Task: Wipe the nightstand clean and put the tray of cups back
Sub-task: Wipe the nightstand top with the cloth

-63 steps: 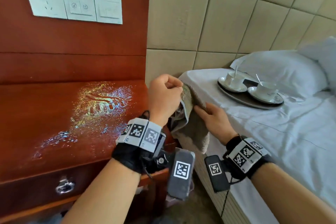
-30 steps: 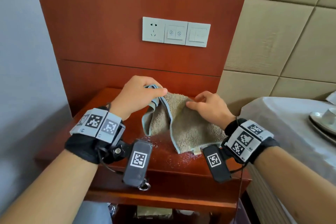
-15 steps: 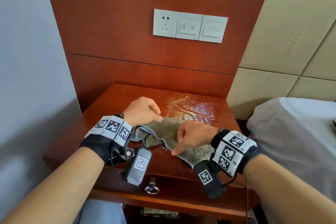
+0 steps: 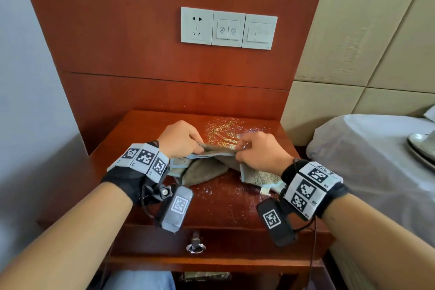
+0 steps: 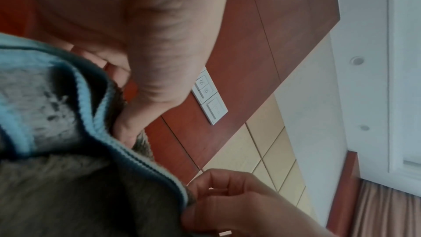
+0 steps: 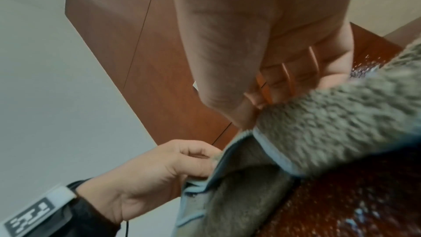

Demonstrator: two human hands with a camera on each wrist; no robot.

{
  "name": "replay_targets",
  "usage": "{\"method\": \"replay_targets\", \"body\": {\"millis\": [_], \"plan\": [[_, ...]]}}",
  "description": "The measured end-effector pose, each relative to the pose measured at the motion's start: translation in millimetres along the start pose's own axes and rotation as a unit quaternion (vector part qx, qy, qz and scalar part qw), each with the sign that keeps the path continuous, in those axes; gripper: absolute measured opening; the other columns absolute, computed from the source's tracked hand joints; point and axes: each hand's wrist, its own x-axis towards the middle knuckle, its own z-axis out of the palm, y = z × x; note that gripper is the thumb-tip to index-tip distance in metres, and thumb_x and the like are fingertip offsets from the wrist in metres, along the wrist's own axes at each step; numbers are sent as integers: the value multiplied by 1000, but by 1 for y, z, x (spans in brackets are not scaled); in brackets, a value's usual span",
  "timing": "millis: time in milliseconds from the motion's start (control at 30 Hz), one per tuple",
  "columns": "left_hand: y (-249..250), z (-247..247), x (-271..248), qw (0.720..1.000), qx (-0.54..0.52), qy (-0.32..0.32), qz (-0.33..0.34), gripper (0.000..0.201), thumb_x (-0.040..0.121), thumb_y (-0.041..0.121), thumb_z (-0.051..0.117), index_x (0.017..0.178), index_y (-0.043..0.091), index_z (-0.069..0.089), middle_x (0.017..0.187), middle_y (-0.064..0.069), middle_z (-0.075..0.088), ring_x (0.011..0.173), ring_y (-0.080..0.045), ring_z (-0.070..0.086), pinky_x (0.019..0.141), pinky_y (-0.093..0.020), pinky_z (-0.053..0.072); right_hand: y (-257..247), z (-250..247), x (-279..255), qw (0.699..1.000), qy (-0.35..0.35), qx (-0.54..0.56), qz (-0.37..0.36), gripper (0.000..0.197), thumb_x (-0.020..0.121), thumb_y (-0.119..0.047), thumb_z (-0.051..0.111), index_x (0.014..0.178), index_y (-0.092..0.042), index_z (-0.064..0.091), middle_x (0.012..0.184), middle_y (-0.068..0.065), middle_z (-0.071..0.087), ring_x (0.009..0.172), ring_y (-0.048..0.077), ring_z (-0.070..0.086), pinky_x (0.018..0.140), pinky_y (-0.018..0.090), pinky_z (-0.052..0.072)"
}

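Observation:
A grey-brown cloth (image 4: pixel 207 167) with a light blue hem lies bunched on the red-brown nightstand (image 4: pixel 219 205). My left hand (image 4: pixel 181 140) pinches its upper edge at the left, and my right hand (image 4: pixel 256 150) pinches the same edge at the right. The left wrist view shows the cloth (image 5: pixel 68 177) close up under my left hand (image 5: pixel 141 71); my right hand (image 6: pixel 257 78) shows in the right wrist view gripping the cloth (image 6: pixel 330 132). Glittery spilled specks (image 4: pixel 226 129) cover the top behind the cloth. The edge of the silver tray (image 4: pixel 421 146) shows on the bed at far right.
A white socket and switch panel (image 4: pixel 228 28) sits on the wooden wall panel behind. The bed with its white sheet (image 4: pixel 376 160) stands right of the nightstand, a grey wall on the left. A drawer with a ring pull (image 4: pixel 195 246) faces me.
Both hands went from holding the cloth up in the air to laying it on the nightstand; now they pinch its upper edge, lifted slightly. The view turned from the bed to the nightstand.

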Motion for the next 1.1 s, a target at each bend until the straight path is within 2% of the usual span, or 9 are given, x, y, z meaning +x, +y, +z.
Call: {"method": "replay_targets", "body": {"millis": [133,267,433,533,633,733,833,1033,1100], "plan": [[12,-8,9,996,-32,59,52,12,87,21,69,96,13,74,88,9,63,87,-11,56,75,-23,41,4,-6,8,992,114,43,27,12,85,-16,60,85,-26,68,83,-2,69,74,14,64,58,21,49],[26,-23,19,987,-53,115,97,13,90,24,64,91,14,72,78,12,63,70,-4,54,58,-14,36,2,-22,14,972,215,95,6,16,90,-20,60,95,-22,75,87,-4,72,77,11,63,58,5,41],[41,-48,25,972,-72,176,135,19,91,28,63,94,12,73,94,3,70,91,-12,63,79,-23,42,-8,-37,19,945,314,82,-47,18,93,-26,61,101,-19,76,96,-3,70,86,9,58,70,13,38],[46,-61,27,977,-48,151,142,26,93,31,61,98,9,73,100,0,72,96,-16,63,83,-25,43,-12,-42,20,936,332,112,-40,13,90,-26,65,98,-21,74,85,-9,68,76,3,58,66,3,37],[46,-64,25,986,-42,101,127,32,94,34,58,99,6,73,94,-2,70,78,-17,60,83,-28,45,-14,-43,19,920,350,176,-22,5,85,-19,67,88,-15,69,74,-8,63,69,3,56,63,12,42],[46,-58,26,991,-25,71,114,38,96,32,57,84,-2,69,85,-9,68,73,-25,60,70,-21,44,-17,-39,18,920,351,174,-8,3,81,-15,65,82,-13,66,73,-3,63,71,11,57,66,23,45],[42,-49,30,995,5,35,93,31,97,31,51,75,11,56,74,-12,51,67,-21,48,53,-18,33,-10,-32,20,933,327,148,29,5,82,-18,63,84,-15,66,71,-7,62,74,12,58,69,26,44],[18,-30,31,997,30,4,66,19,96,26,51,80,16,50,80,-7,50,75,-19,47,58,-9,31,10,-9,19,973,187,96,98,6,86,-23,62,82,-19,63,80,-5,65,75,16,61,64,26,50],[10,-28,29,998,20,-7,53,17,95,23,51,81,16,49,81,-7,49,76,-18,46,63,-14,34,11,-4,19,982,137,73,105,7,88,-20,59,88,-20,66,87,-3,67,76,15,62,61,23,49]]}}
